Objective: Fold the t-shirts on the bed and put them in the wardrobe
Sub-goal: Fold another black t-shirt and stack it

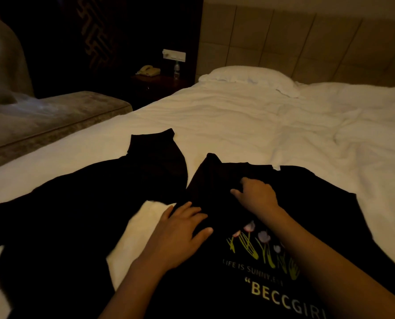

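Shirts lie side by side on the bed (238,116): a plain black shirt (65,215) at left, a printed shirt (272,284) at right. Left hand (180,233) presses flat on the printed shirt's folded sleeve, fingers straight. Right hand (256,196) pinches that cloth near the collar. Pillow (247,77) sits by the headboard.
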Tool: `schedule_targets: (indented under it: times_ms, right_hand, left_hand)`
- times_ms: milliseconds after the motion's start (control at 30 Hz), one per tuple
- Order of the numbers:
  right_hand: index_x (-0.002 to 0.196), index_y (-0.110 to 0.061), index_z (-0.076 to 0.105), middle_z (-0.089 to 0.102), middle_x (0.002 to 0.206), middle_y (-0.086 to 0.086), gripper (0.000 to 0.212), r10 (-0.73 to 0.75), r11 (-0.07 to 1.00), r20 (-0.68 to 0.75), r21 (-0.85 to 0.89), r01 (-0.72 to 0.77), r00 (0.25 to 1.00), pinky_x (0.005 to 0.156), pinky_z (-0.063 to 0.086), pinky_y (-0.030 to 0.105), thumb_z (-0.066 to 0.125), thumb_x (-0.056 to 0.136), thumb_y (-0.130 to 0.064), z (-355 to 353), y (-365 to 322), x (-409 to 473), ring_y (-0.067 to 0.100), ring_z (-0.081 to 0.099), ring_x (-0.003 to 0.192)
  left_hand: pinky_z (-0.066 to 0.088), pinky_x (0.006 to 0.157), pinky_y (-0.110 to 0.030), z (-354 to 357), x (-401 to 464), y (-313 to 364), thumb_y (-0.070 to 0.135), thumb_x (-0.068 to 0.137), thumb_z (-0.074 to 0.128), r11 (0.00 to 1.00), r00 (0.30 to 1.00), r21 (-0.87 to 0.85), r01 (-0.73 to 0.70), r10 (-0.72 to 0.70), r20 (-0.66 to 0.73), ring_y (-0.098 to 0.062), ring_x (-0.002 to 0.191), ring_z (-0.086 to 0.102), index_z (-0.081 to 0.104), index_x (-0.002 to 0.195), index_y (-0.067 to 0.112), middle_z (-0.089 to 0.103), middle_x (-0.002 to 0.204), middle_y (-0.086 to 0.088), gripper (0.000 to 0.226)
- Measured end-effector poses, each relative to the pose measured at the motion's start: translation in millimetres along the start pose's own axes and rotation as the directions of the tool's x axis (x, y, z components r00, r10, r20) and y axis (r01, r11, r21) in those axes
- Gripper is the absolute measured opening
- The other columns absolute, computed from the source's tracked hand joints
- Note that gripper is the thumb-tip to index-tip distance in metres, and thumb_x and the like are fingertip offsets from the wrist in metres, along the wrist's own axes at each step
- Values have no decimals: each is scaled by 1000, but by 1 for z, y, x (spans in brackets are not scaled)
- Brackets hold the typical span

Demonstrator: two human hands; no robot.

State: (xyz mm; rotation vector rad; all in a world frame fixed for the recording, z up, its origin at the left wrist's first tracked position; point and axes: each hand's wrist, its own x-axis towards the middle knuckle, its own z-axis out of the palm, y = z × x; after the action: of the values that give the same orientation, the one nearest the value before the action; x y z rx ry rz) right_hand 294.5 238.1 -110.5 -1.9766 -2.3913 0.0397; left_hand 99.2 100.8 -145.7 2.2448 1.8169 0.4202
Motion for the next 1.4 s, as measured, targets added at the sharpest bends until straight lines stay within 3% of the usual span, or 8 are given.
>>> schedule_targets:
  times_ms: [167, 267, 400, 533, 733, 833, 1067, 1400]
  right_hand:
    - [108, -8, 65, 66, 100, 8, 33, 62, 920, -25, 390, -48, 998, 75, 48, 34, 57, 97, -38, -6, 20, -2, 31, 63, 99]
    - [77, -21, 57, 56, 72, -2, 29, 100, 919, -16, 384, -86, 995, 59, 41, 31, 57, 96, -43, -8, 30, -7, 23, 60, 75]
    - [73, -25, 53, 53, 69, -5, 27, 92, 950, -37, 301, -76, 995, 53, 35, 28, 60, 95, -38, -3, 38, -16, 15, 53, 64]
    - [86, -22, 60, 56, 74, -7, 15, 110, 956, -163, 287, -60, 980, 56, 37, 26, 60, 96, -34, -1, 38, -24, 11, 56, 68]
    - [129, -17, 59, 59, 124, 3, 37, -33, 980, -366, 170, 101, 930, 85, 45, 32, 54, 98, -35, 4, 33, -50, 22, 52, 115]
    - [134, -18, 58, 58, 135, 0, 41, -145, 978, -241, 111, 175, 960, 103, 39, 33, 48, 100, -39, 14, 32, -66, 18, 49, 126]
    - [138, -15, 56, 53, 143, 3, 42, 30, 944, -400, 313, 106, 916, 113, 30, 33, 51, 100, -34, 0, 54, -84, 18, 39, 139]
    - [140, -9, 48, 55, 136, 12, 49, 294, 898, -369, 424, -122, 882, 102, 43, 40, 49, 99, -36, -12, 157, -37, 30, 49, 129]
  left_hand:
    - [-8, 120, -32, 0, 1, 19, 76, 82, 9, 994, 993, 9, -109, 109, -44, -2, 149, 5, 30, 151, 38, 28, 157, 17, 82]
    - [4, 117, -23, 6, 4, 30, 63, 96, 38, 986, 986, -15, -165, 165, -10, -2, 146, 17, 32, 151, 33, 33, 156, 14, 63]
    - [31, 107, -28, 15, 6, 24, 50, 97, 50, 992, 986, -21, -124, 121, -112, -7, 128, 48, 58, 135, 30, 58, 135, 12, 43]
    - [46, 92, -33, 14, 5, 17, 57, 90, 31, 992, 977, -11, -122, 118, -176, -8, 99, 62, 75, 102, 28, 71, 100, 12, 54]
    - [31, 100, -23, 9, -5, 26, 70, 83, 22, 980, 972, -32, -198, 192, -132, -2, 121, 51, 65, 126, 32, 64, 125, 16, 72]
    - [33, 100, -25, 7, -6, 31, 74, 81, 15, 983, 980, -40, -177, 172, -100, -3, 119, 52, 63, 129, 32, 64, 127, 15, 80]
    - [34, 102, -20, -6, 1, 55, 51, 99, 41, 935, 982, -338, -105, 44, -182, -6, 129, 47, 55, 138, 26, 56, 140, 7, 48]
    - [34, 108, -34, 3, 146, 88, 49, 102, 36, 970, 995, -240, -38, 15, -96, -24, 136, 41, 39, 148, 17, 45, 149, -8, 56]
